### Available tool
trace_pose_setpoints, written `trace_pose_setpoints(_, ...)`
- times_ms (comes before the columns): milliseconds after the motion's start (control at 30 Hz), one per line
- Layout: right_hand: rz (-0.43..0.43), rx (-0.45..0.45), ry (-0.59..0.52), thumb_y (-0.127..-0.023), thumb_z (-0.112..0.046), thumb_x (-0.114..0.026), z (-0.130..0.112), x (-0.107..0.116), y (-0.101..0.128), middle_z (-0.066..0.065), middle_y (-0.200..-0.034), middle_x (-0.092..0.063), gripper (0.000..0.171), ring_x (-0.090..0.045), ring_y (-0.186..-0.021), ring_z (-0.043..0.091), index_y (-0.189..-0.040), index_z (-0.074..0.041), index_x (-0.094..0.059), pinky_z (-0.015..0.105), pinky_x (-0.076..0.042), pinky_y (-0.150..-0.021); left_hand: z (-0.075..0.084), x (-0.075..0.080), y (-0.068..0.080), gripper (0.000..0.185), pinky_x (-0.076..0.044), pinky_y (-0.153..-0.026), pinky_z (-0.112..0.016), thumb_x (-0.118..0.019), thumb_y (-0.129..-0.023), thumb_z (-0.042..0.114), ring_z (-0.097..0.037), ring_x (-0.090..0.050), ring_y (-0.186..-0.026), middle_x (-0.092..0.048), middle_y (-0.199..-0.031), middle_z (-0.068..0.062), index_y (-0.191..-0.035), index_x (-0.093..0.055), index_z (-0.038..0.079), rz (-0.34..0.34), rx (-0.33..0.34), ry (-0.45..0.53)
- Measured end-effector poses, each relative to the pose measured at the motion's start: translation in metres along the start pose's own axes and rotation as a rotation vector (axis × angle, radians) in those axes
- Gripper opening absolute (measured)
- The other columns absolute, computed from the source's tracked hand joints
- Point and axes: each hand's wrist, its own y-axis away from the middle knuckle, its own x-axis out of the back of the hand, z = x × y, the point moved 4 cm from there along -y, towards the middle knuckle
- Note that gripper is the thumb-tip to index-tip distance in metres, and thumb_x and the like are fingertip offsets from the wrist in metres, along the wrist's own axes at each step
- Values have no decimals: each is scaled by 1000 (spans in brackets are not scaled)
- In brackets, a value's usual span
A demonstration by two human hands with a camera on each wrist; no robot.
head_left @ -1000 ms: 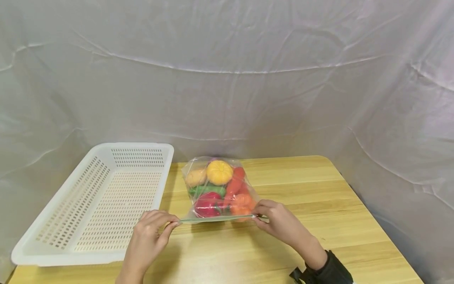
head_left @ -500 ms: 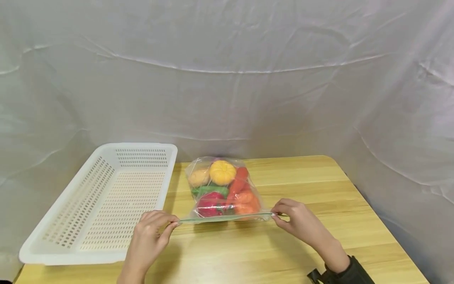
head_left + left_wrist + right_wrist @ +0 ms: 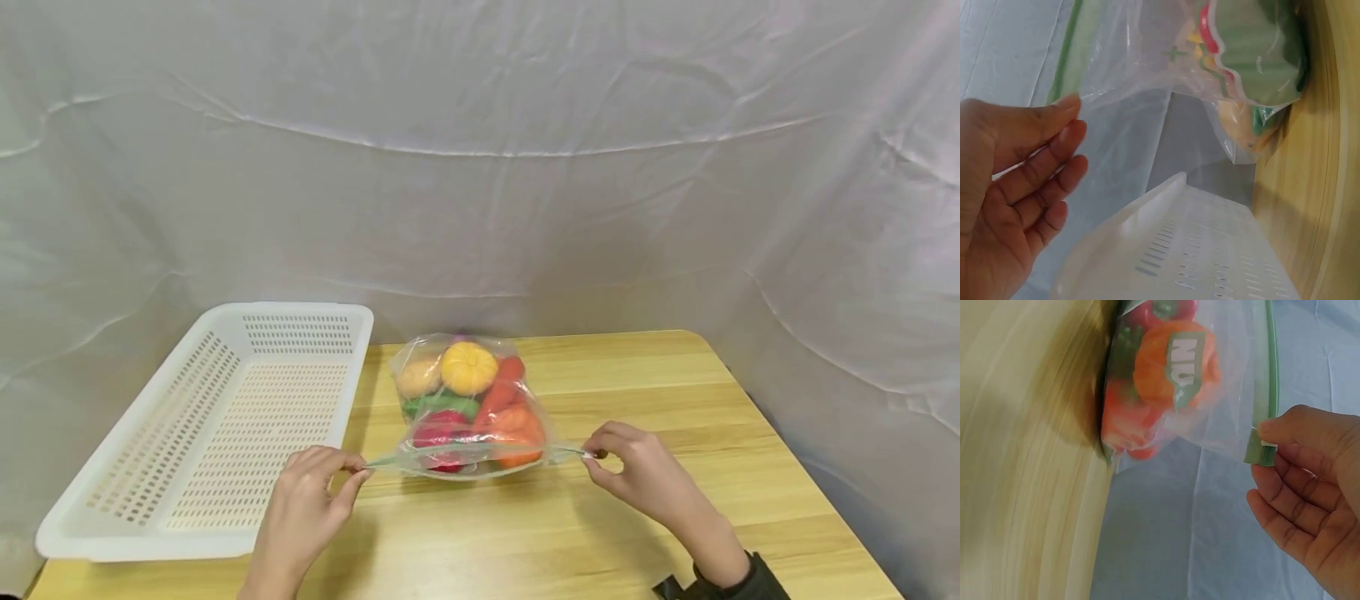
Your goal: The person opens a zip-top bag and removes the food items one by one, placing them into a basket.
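Note:
A clear zip bag [image 3: 405,357] with a green strip along its mouth lies on the table, the mouth toward me. Inside it show a yellow pumpkin [image 3: 469,368], a dark red pepper [image 3: 438,433], an orange pumpkin-like vegetable [image 3: 521,433], a long red vegetable [image 3: 504,385] and something green [image 3: 450,406]. My left hand [image 3: 303,504] pinches the left corner of the mouth between thumb and index finger. With thumb and fingers, my right hand [image 3: 645,479] holds the right corner, where a small slider [image 3: 1267,452] sits. Between my hands the two mouth edges bow apart.
To the left stands a white perforated plastic basket [image 3: 360,367], its near right corner beneath my left hand. The wooden table [image 3: 660,383] ends at a grey cloth backdrop [image 3: 480,233] behind and on the right.
My right hand has moved right along the strip to the bag's right corner. The mouth's edges, lying together before, are now spread apart. My left hand has shifted slightly left.

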Motion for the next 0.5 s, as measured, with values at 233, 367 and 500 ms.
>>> trace_pose_setpoints(233, 26, -1, -94, -66, 2, -74, -16, -7, -3, -9, -75, -63, 19, -55, -66, 1, -77, -12, -67, 9, -44, -60, 22, -6, -4, 20, -43, -72, -29, -74, -65, 12, -10, -56, -76, -62, -80, 5, -80, -62, 11, -13, -86, 79)
trace_pose_setpoints(367, 40, 10, -125, -66, 2, -73, -23, -11, -4, -9, -75, -63, 18, -54, -66, 0, -76, -12, -66, 6, -43, -62, 56, -22, -9, 6, -44, -75, -21, -65, -76, 14, -8, -57, -76, -61, -81, 7, -81, -63, 13, -42, -286, 223)
trace_pose_setpoints(500, 35, 18, -147, -66, 1, -73, -30, -15, -5, -9, -75, -62, 18, -54, -67, 0, -76, -12, -66, 4, -41, -63, 83, -53, -13, 7, -50, -76, -21, -63, -84, 14, -9, -60, -83, -64, -88, 4, -89, -66, 11, -280, -329, 183)
